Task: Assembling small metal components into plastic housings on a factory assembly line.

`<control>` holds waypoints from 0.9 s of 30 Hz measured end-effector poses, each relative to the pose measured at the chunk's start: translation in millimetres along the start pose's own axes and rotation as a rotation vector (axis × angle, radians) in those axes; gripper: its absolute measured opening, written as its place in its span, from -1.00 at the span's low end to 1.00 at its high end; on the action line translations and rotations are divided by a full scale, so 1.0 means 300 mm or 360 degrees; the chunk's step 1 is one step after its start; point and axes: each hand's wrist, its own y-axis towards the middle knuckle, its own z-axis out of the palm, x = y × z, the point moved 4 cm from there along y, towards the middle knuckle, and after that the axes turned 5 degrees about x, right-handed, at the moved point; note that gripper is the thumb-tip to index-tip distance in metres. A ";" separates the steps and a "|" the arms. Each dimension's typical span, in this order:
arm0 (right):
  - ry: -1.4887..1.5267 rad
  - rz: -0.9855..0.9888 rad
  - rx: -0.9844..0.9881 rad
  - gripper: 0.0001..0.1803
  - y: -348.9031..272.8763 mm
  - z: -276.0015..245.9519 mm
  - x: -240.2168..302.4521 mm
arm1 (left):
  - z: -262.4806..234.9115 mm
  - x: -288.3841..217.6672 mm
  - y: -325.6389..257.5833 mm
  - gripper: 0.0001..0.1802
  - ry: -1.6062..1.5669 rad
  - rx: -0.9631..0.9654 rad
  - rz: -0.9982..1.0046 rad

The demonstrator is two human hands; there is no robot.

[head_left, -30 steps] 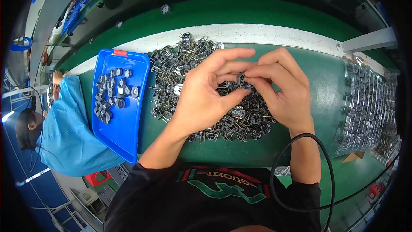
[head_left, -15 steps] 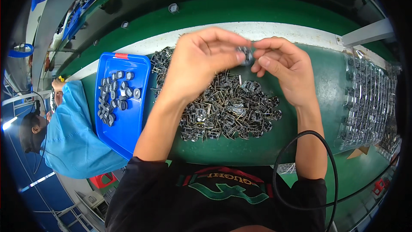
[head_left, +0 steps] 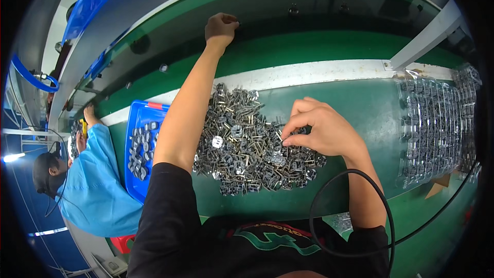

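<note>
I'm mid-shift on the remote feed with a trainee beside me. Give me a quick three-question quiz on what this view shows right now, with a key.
1. Which of the person's own hands is out beyond the white rail: A) left, B) right, C) both?
2. True or false: grey rounded parts lie in the blue tray, left of the heap of metal parts.
3. Where is the right hand?

Key:
1. A: the left hand is beyond it.
2. True.
3. At the right side of the heap of metal parts; whether it grips one is too small to tell.
</note>
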 end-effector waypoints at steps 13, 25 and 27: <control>0.1461 0.0282 -0.0301 -0.78 0.001 -0.004 -0.053 | -0.113 0.014 -0.207 -0.63 0.0421 0.0475 0.0131; 0.1379 0.0319 -0.0622 -0.82 -0.001 0.000 -0.046 | -0.095 -0.206 -0.614 -0.83 -0.1655 0.0715 -0.0335; 0.1168 0.0230 -0.0752 -0.84 -0.002 -0.003 -0.033 | -0.081 -0.210 -0.675 -0.83 -0.1816 0.0774 -0.0357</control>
